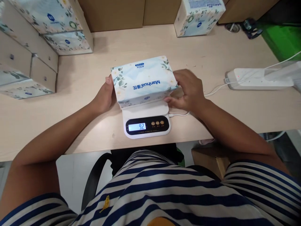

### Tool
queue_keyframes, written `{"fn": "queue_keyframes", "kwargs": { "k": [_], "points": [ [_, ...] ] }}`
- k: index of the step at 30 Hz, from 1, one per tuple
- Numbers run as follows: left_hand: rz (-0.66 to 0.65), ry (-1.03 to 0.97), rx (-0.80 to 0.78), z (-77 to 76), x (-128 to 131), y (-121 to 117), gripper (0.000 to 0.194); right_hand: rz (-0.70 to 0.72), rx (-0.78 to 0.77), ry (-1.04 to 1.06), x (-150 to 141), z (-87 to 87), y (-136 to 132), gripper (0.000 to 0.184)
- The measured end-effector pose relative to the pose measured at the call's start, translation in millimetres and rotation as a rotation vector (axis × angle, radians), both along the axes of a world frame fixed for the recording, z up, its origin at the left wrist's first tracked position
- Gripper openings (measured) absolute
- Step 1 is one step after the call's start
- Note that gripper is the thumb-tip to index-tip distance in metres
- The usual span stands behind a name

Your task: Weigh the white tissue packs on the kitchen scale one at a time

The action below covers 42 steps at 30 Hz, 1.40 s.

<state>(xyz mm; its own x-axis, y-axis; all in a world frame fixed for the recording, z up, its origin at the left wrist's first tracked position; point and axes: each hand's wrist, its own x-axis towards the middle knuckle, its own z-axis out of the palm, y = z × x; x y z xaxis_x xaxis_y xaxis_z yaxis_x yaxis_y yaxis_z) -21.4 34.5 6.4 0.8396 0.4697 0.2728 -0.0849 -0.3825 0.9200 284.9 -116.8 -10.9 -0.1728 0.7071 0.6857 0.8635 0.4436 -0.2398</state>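
A floral pack of tissues (145,78) with blue "Manhua" lettering is between my two hands, over a white digital scale (146,134). It sits slightly turned and hides most of the scale's plate; whether its whole weight rests there I cannot tell. The lit display (137,126) reads 9.2 or similar. My left hand (104,95) presses the pack's left end, thumb up along the side. On the right end, my right hand (188,89) grips with the thumb at the near lower corner and the fingers behind.
Stacked tissue packs (30,67) stand at the left, with another pack (199,18) at the back right. Cardboard boxes (115,14) line the rear. A white power strip (254,78) with cables lies at the right, and one cable (180,115) reaches the scale.
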Motion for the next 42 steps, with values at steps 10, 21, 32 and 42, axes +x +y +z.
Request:
{"fn": "queue_keyframes", "kwargs": {
  "k": [10, 21, 32, 42],
  "points": [
    [-0.030, 0.055, 0.039, -23.4, -14, 20, 0.101, 0.321, 0.055, 0.175, 1, -12.8, 12, 0.084],
    [-0.020, 0.185, 0.364, -14.1, -17, 21, 0.088, 0.430, -0.128, 0.356, -3, -29.0, 21, 0.154],
    [-0.035, 0.037, 0.267, 2.5, -1, 5, 0.076, 0.320, -0.227, 0.402, 6, -41.9, 15, 0.155],
    [0.011, 0.030, 0.323, -0.1, -1, 4, 0.072, 0.285, -0.277, 0.386, 8, -39.6, 12, 0.155]
  ]
}}
